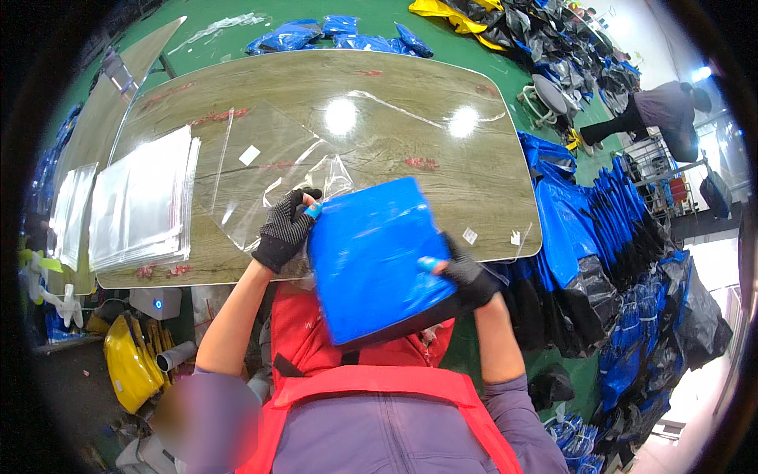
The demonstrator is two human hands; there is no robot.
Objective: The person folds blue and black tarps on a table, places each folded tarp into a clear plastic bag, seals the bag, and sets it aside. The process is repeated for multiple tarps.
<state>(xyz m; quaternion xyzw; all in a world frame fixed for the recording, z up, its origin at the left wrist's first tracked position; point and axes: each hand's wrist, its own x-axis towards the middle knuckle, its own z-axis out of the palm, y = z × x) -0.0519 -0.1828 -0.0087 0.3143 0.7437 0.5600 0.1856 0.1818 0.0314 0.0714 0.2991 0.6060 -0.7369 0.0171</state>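
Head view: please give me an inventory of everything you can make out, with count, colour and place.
Bundle: one, blue, between both hands
Table: one, brown wood-look, centre
Clear stacks: two, transparent, left
Loose sheet: one, transparent, on the table
Packs: several, blue, floor beyond the table
Pile: one, black, yellow and blue, upper right
Stool: one, grey, right beyond the table
Co-worker: one, dark clothes, far right
Folded goods: many, blue and black, right
Yellow pieces: several, yellow, lower left
Box: one, white, lower left
Floor: one, green
Apron: one, red, on the wearer
Left hand: one, black glove, bundle's left edge
Right hand: one, black glove, bundle's right edge
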